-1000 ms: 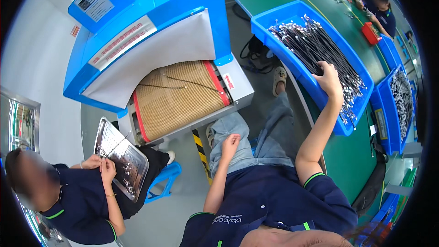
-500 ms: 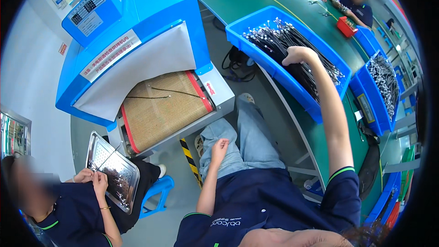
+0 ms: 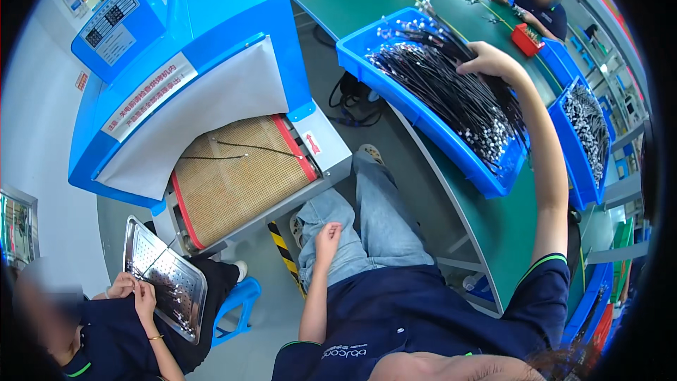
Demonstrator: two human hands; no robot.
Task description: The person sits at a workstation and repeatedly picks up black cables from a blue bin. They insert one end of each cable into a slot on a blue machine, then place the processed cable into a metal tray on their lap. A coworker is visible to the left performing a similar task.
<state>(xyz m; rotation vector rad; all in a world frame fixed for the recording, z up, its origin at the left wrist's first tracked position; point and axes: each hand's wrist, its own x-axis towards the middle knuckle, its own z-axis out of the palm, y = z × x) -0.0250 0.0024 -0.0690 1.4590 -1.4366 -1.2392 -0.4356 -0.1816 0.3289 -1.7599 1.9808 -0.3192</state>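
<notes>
My right hand is closed around a thick bundle of black cables with silvery ends, raised just over the large blue bin. Many more loose cables of the same kind fill that bin beneath the bundle. My left hand lies by my thigh, its fingers curled together, and nothing shows in it.
At the left a blue conveyor machine has two black cables on its mesh belt. A seated co-worker handles a cable over a perforated metal tray. Another blue bin of cables and a red box stand at the right.
My right hand has lifted a bundle of cables from among the others and moved slightly right. The view has shifted a little; my left hand stays by my thigh.
</notes>
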